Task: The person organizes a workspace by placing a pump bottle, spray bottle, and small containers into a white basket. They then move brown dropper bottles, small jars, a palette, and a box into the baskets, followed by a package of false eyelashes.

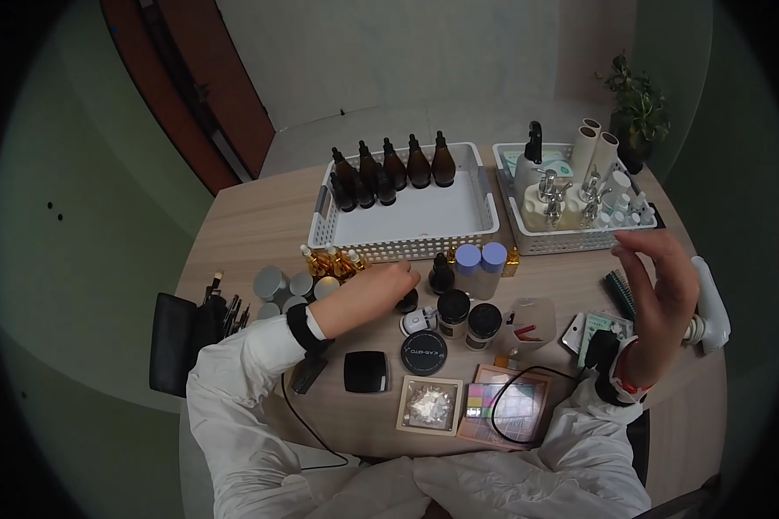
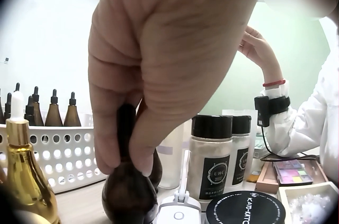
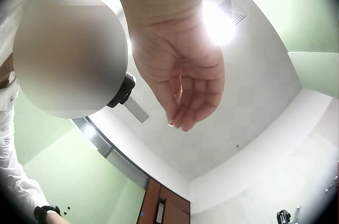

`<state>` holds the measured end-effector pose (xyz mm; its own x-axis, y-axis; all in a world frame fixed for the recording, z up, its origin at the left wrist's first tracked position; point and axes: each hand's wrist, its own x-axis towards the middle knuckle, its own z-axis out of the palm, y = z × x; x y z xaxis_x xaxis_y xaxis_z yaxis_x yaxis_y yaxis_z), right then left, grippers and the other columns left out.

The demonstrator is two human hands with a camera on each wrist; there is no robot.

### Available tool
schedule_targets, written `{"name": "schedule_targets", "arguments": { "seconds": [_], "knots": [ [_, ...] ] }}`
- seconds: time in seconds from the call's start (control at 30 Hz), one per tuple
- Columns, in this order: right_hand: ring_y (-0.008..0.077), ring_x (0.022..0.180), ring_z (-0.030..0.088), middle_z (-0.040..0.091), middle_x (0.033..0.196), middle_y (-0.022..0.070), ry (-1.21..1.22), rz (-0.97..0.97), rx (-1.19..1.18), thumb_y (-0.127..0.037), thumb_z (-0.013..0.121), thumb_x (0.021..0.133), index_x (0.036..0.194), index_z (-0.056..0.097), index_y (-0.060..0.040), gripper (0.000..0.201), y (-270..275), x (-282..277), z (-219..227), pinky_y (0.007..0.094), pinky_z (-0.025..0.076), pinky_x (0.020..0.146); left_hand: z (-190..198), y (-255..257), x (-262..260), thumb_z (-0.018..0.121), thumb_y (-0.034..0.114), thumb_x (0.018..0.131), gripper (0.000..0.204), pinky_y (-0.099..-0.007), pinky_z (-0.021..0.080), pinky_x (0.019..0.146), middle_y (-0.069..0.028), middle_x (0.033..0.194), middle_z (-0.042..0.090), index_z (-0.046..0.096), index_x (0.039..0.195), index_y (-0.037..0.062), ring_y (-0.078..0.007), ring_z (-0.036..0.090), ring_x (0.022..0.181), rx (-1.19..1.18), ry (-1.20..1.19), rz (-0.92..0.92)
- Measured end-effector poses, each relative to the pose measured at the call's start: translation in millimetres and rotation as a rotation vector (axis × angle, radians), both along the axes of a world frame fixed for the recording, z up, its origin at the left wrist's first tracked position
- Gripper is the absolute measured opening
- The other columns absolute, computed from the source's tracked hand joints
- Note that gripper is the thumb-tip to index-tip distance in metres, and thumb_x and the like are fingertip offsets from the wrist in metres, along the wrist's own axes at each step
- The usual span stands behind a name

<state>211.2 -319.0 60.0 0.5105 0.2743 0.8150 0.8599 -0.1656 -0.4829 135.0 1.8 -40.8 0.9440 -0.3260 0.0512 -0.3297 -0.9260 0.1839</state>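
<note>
Left hand [image 1: 375,292]: thumb and fingers pinch one brown bottle [image 2: 127,195] at its black top. Right hand [image 1: 666,285]: raised above the worktop [image 1: 242,216], fingers loosely bent, nothing held. The bottle is located in front of the white basket [image 1: 441,218], just beside a white device [image 1: 421,320].

Count: eight dropper bottles [image 1: 444,164] in the basket, five rear, three front; one loose dropper bottle [image 1: 441,278]; two purple-capped containers [image 1: 467,258]; two black-lidded jars [image 1: 483,320]. The left arm partly covers the silver-lidded tins [image 1: 271,284]; their total is unclear.

Bottle appearance: dark, glossy, round-bodied. Its base is cut off in the left wrist view; contact with the worktop cannot be confirmed.
</note>
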Motion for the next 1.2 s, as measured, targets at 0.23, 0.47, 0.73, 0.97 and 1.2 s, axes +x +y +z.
{"name": "schedule_targets", "arguments": {
  "seconds": [0.23, 0.47, 0.73, 0.97, 1.2],
  "knots": [
    [0.0167, 0.075, 0.061, 0.065, 0.081, 0.0099, 0.017, -0.007, -0.009, 0.014, 0.063, 0.071, 0.091, 0.067, 0.0033, 0.024, 2, 0, 0, 0.025, 0.045, 0.068, 13, 9, -1, 0.062, -0.001, 0.077, 0.014, -0.0389, 0.049, 0.075, -0.0174, 0.092, 0.058, 0.059, 0.089, -0.0057, -0.0349, 0.06, 0.085, -0.03, 0.078, 0.026],
    [0.0182, 0.074, 0.062, 0.065, 0.081, 0.0105, 0.007, -0.029, -0.04, 0.013, 0.064, 0.07, 0.09, 0.067, 0.0031, 0.022, 7, 1, 0, 0.0261, 0.045, 0.067, 102, 29, 22, 0.07, 0.002, 0.073, 0.02, -0.0388, 0.05, 0.072, -0.0174, 0.087, 0.063, 0.063, 0.092, -0.0021, -0.0349, 0.061, 0.083, -0.01, -0.155, 0.147],
    [0.0196, 0.073, 0.062, 0.065, 0.078, 0.0102, -0.03, -0.056, -0.077, 0.012, 0.064, 0.07, 0.088, 0.067, 0.0022, 0.022, 7, 2, 4, 0.0269, 0.045, 0.065, 75, 61, 152, 0.074, 0.006, 0.068, 0.023, -0.0401, 0.051, 0.074, -0.0186, 0.088, 0.065, 0.066, 0.088, -0.0009, -0.0359, 0.062, 0.085, 0.084, -0.155, 0.307],
    [0.0191, 0.071, 0.063, 0.065, 0.078, 0.0101, -0.022, -0.045, -0.058, 0.014, 0.064, 0.068, 0.09, 0.068, 0.0013, 0.026, 2, 5, 7, 0.0261, 0.046, 0.06, 18, 88, 217, 0.072, 0.002, 0.066, 0.018, -0.0408, 0.052, 0.074, -0.0171, 0.089, 0.066, 0.066, 0.083, 0.0017, -0.0356, 0.062, 0.085, 0.242, -0.104, 0.336],
    [0.0196, 0.07, 0.063, 0.064, 0.077, 0.0103, -0.022, -0.048, -0.06, 0.012, 0.065, 0.069, 0.09, 0.069, 0.0002, 0.024, 4, 8, 4, 0.0268, 0.047, 0.059, 0, 103, 226, 0.064, 0.0, 0.067, 0.011, -0.0436, 0.052, 0.067, -0.0201, 0.08, 0.064, 0.065, 0.078, -0.0009, -0.0387, 0.063, 0.078, 0.227, -0.1, 0.32]
  ]
}}
